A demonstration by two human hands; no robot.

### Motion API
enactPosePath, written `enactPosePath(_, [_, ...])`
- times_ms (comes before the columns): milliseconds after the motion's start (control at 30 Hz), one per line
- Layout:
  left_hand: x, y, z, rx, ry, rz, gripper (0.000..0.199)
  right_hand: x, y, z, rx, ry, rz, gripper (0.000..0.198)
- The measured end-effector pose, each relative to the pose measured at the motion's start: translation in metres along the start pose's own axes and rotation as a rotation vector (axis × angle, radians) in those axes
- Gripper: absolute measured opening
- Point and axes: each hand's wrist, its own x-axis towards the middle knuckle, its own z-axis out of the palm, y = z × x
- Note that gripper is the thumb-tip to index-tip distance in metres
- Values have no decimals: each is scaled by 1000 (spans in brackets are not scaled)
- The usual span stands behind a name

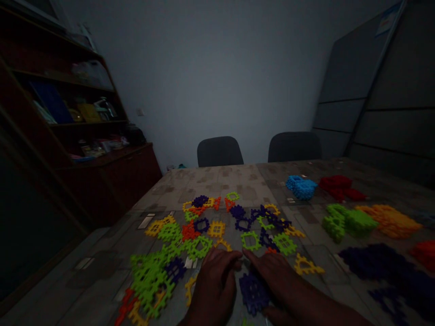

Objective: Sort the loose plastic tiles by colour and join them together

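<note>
Low at the centre of the table, my left hand has bent fingers pointing right, the thumb apart from them and nothing visible in its grasp. My right hand curves around the right side of a small stack of dark purple square lattice pieces, fingers beyond it and thumb at its near side. The fingertips of both hands almost meet. Just beyond them lie a green square frame, a yellow piece and a green window piece. The undersides of both hands are hidden.
A green heap of notched pieces spreads at left. Sorted piles stand at right: blue, red, green, orange and purple. Two chairs stand behind the table; a shelf cabinet is at left.
</note>
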Motion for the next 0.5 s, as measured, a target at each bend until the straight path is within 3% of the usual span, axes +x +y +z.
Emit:
enactPosePath(133, [-3, -3, 1, 90, -70, 103, 31, -6, 2, -13, 0, 4, 29, 104])
enactPosePath(300, [-7, -9, 1, 149, -167, 231, 30, -9, 14, -39, -4, 145, 121, 76])
enactPosePath(500, [-2, 1, -7, 191, -123, 274, 30, -7, 30, -38, -20, 205, 98, 60])
